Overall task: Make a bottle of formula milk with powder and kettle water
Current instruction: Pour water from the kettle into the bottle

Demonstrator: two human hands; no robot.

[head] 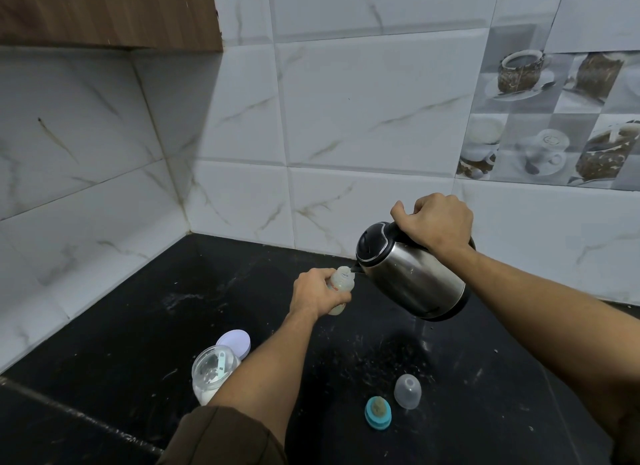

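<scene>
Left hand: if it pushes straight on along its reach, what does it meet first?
Likely the kettle: its spout sits at the mouth of the bottle the left hand holds. Depth is unclear; otherwise the tiled wall.

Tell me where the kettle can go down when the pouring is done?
Bare counter lies in the back-left corner, between the tiled walls and the bottle, and on the right, under the kettle and past the clear cap. The front is crowded: powder jar, lilac lid, teal teat ring, clear cap.
</scene>
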